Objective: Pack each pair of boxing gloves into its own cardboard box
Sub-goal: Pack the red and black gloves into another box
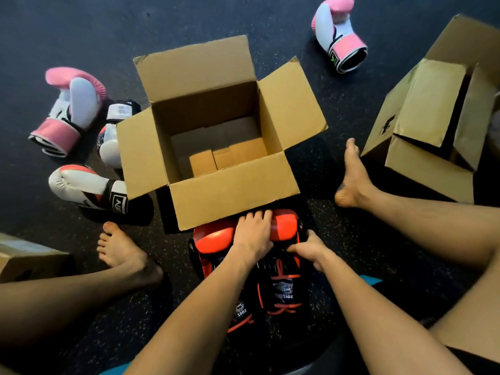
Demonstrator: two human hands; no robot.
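Left hand: the left hand (253, 234) is lying spread, palm down, across the padded tops of the red-and-black gloves (281, 228), fingers reaching toward the box wall.
Right hand: the right hand (308, 249) is curling around the right-hand glove's side, fingers closing on it near the wrist section.
Why held so: both gloves are lying side by side, so pressing and clasping them together is probably meant to lift the pair as one.
Open box: the open box (235, 196) is standing just beyond the gloves with all four flaps folded outward; only loose cardboard pieces are showing inside.
Other gloves: a pink-and-white glove (69, 112) and two white gloves are lying left of the box; another pink one (338, 33) is lying well apart, far right.
Other boxes: a second box (433, 131) is lying tipped at the right.
Floor: dark speckled rubber floor (67, 33), gym-like; the person is sitting barefoot, legs spread around the work.
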